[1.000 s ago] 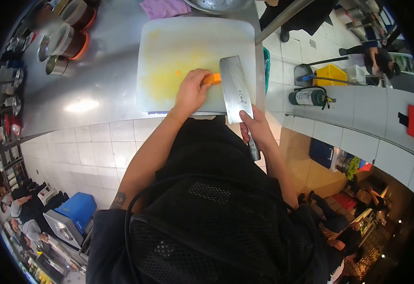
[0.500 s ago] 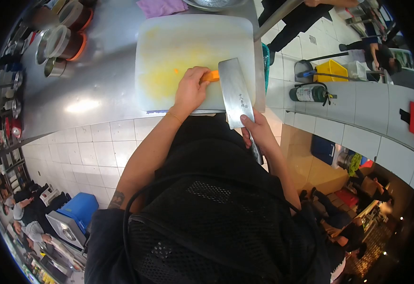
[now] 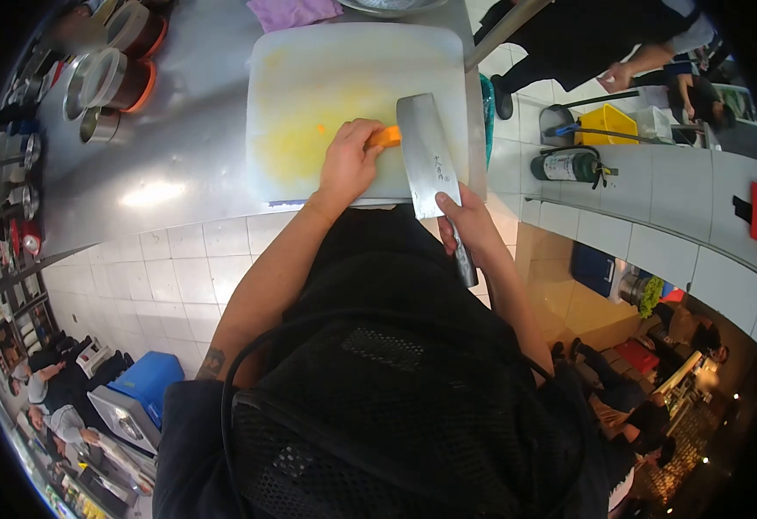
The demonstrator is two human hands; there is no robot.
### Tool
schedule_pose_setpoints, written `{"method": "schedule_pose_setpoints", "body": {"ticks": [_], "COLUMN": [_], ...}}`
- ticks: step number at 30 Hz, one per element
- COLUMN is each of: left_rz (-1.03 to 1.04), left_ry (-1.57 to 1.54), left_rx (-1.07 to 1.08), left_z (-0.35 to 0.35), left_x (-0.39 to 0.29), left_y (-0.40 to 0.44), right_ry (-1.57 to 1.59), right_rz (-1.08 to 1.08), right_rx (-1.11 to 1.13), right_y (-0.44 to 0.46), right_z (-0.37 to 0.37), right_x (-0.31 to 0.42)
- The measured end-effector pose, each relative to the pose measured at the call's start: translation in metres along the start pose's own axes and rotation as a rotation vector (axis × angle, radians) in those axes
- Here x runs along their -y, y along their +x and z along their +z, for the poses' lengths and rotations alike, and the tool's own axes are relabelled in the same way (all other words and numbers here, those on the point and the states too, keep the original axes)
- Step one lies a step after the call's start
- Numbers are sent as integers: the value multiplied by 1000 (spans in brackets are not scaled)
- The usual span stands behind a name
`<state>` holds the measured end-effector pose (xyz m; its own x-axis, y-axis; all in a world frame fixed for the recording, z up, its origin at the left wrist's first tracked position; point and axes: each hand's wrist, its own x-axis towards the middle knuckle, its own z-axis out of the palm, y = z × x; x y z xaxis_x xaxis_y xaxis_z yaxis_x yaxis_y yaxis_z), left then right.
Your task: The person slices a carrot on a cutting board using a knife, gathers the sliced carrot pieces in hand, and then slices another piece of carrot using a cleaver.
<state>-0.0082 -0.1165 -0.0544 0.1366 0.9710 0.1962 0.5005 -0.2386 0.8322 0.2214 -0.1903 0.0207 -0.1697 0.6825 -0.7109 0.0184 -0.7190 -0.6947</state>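
On the white cutting board point(image 3: 357, 65), my left hand point(image 3: 350, 162) is closed over an orange piece of carrot point(image 3: 386, 137), whose right end sticks out past the fingertips. A broad cleaver point(image 3: 427, 156) is gripped by my right hand point(image 3: 468, 222), with the thumb on the blade near the handle. Its blade lies across the right part of the board, beside the carrot's exposed end; whether the edge touches it I cannot tell. A small orange bit point(image 3: 320, 128) rests left of my left hand, amid yellow stains.
Lidded tubs point(image 3: 112, 80) and a small metal cup point(image 3: 100, 124) stand on the steel counter point(image 3: 188, 112) at left. A purple cloth point(image 3: 292, 13) and a metal bowl point(image 3: 391, 7) lie beyond the board. A person in dark clothes point(image 3: 577, 39) stands at upper right.
My right hand and the cleaver have moved slightly forward, away from my body. My left hand stays on the carrot. The person at upper right has shifted, with a hand now lower.
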Motion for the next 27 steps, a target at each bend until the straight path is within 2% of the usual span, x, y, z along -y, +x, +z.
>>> {"method": "schedule_pose_setpoints", "body": {"ticks": [3, 9, 27], "left_rz": [47, -11, -14], "left_ry": [54, -21, -14], "left_rx": [-12, 10, -8], "left_z": [1, 1, 2], "left_x": [-1, -1, -1], "left_y": [1, -1, 0], "right_ry": [2, 20, 25], "right_rz": [-5, 0, -15], "right_rx": [-3, -18, -43], "right_y": [0, 12, 29], "right_z": [1, 4, 10], "right_x": [2, 9, 23]}}
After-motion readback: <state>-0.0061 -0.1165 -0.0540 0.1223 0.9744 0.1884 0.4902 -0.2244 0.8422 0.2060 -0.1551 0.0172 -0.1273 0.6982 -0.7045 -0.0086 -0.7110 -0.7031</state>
